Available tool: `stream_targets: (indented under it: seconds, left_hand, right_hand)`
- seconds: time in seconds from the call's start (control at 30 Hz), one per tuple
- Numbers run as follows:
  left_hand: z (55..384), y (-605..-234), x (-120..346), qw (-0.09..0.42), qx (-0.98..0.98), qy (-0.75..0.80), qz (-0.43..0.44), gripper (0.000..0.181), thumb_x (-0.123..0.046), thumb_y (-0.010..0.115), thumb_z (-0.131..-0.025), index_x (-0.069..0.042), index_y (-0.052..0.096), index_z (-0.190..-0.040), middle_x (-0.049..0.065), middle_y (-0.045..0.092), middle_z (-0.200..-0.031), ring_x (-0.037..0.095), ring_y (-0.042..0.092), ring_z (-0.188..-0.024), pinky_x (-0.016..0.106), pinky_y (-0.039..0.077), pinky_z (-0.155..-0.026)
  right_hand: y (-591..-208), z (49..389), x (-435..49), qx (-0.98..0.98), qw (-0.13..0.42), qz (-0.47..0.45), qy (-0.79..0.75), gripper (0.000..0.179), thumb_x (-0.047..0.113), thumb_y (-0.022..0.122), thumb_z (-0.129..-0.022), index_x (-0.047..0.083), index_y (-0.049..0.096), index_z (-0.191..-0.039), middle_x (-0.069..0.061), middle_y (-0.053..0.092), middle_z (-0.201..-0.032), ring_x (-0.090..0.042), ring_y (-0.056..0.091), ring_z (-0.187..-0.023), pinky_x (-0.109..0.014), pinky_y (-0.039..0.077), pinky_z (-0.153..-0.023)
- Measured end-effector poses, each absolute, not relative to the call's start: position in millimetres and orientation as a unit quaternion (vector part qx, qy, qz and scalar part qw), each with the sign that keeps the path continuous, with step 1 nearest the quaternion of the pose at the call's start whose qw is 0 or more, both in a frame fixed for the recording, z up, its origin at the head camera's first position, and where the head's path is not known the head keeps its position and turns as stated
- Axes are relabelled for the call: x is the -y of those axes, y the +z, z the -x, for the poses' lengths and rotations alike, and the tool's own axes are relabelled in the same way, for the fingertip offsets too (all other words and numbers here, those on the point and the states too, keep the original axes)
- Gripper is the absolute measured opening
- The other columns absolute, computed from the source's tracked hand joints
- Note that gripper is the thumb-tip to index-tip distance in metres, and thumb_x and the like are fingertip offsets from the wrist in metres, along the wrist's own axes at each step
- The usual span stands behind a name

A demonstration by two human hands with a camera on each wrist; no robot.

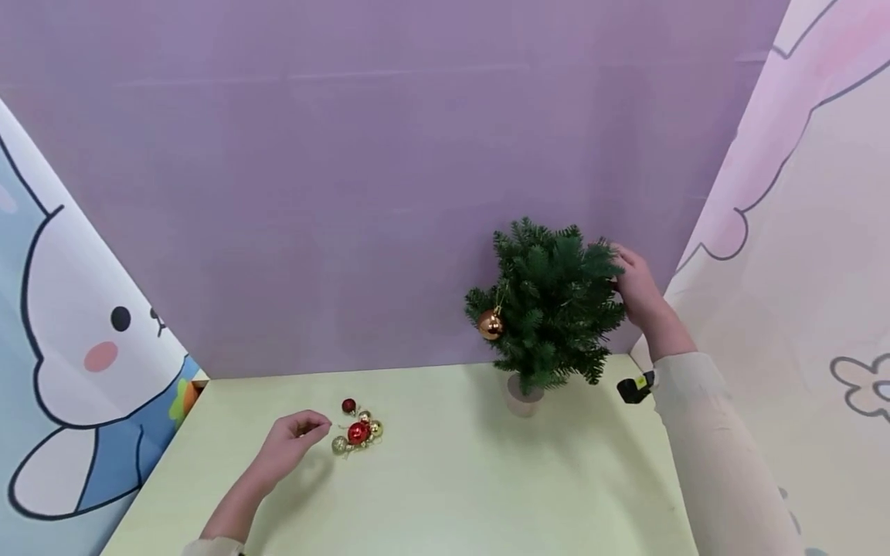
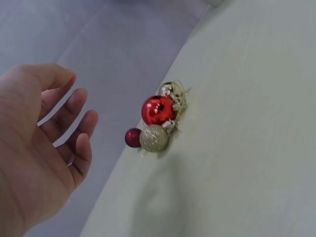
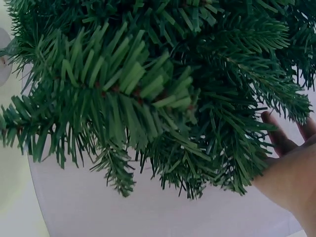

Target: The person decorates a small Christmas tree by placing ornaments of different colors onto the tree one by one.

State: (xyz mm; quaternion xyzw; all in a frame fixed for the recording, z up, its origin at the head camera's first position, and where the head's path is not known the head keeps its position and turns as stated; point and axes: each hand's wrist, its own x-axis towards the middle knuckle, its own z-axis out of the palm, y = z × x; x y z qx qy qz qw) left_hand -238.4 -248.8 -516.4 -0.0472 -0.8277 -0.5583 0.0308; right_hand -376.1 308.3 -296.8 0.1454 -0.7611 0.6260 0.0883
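My left hand [image 1: 288,442] hovers just left of a small pile of Christmas baubles. Nothing is between its loosely curved fingers [image 2: 74,106] in the left wrist view. The pile has a shiny red bauble [image 1: 358,433], a smaller dark red one [image 1: 349,405], a glittery pale gold one [image 2: 154,138] and shiny gold ones [image 1: 376,428]. A small green Christmas tree [image 1: 556,309] stands in a pale pot [image 1: 523,398], with a copper-gold bauble [image 1: 490,324] hanging at its left side. My right hand [image 1: 636,286] is at the tree's right side; needles hide its fingertips.
Everything stands on a pale yellow-green table [image 1: 431,494]. A purple wall [image 1: 348,216] rises behind it, with cartoon-printed panels to the left [image 1: 76,309] and right [image 1: 799,270]. A black device [image 1: 634,388] sits at my right sleeve.
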Motion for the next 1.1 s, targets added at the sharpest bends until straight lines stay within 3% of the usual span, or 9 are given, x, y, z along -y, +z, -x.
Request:
stream_targets:
  seconds: [0.1,0.3,0.5,0.67,0.8,1.1]
  left_hand:
    - [237,-522,249,0.032,0.823,-0.565,0.043,0.013,-0.013,0.065,-0.094,-0.002,0.069,-0.100,0.011,0.067,-0.093,0.027,0.060,-0.087,0.035,0.051,-0.074]
    - [240,-532,243,0.028,0.823,-0.567,0.018,0.020,-0.013,0.067,-0.092,0.004,0.066,-0.103,0.020,0.064,-0.096,0.029,0.059,-0.085,0.034,0.051,-0.070]
    - [241,-540,239,0.031,0.844,-0.535,0.015,0.017,-0.009,0.068,-0.091,0.003,0.067,-0.102,0.010,0.066,-0.089,0.022,0.060,-0.082,0.031,0.052,-0.064]
    - [244,-544,239,0.049,0.896,-0.439,0.047,0.018,-0.012,0.073,-0.087,-0.007,0.070,-0.105,-0.001,0.065,-0.086,0.017,0.060,-0.086,0.034,0.051,-0.074]
    - [244,-546,238,0.034,0.921,-0.382,0.072,0.028,-0.018,0.076,-0.084,-0.013,0.069,-0.111,0.000,0.065,-0.095,0.020,0.060,-0.094,0.043,0.050,-0.081]
    - [235,-559,246,0.015,0.931,-0.359,0.068,0.032,-0.025,0.076,-0.086,-0.015,0.067,-0.115,-0.001,0.063,-0.101,0.018,0.060,-0.094,0.042,0.051,-0.082]
  right_hand:
    - [-293,368,-307,0.788,0.113,-0.128,0.591,0.035,0.036,0.038,-0.105,0.019,0.061,-0.124,-0.011,0.041,-0.142,-0.021,0.036,-0.126,-0.042,0.033,-0.098]
    - [-293,349,-311,0.821,0.144,-0.085,0.546,0.058,0.045,0.038,-0.103,0.002,0.048,-0.141,-0.017,0.040,-0.142,-0.023,0.041,-0.119,-0.033,0.037,-0.092]
    - [-294,334,-310,0.830,0.166,-0.046,0.530,0.064,0.053,0.042,-0.100,0.002,0.052,-0.137,-0.017,0.045,-0.139,-0.025,0.041,-0.118,-0.041,0.033,-0.098]
    - [-290,322,-305,0.845,0.170,-0.029,0.507,0.070,0.059,0.041,-0.097,0.002,0.052,-0.137,-0.020,0.046,-0.139,-0.034,0.039,-0.125,-0.051,0.030,-0.103]
    - [-289,316,-298,0.863,0.178,-0.012,0.473,0.075,0.064,0.041,-0.095,0.003,0.055,-0.135,-0.020,0.050,-0.133,-0.035,0.044,-0.118,-0.051,0.035,-0.096]
    - [-293,299,-285,0.894,0.183,-0.005,0.410,0.071,0.062,0.034,-0.098,0.004,0.055,-0.135,-0.021,0.054,-0.130,-0.039,0.048,-0.117,-0.056,0.039,-0.093]
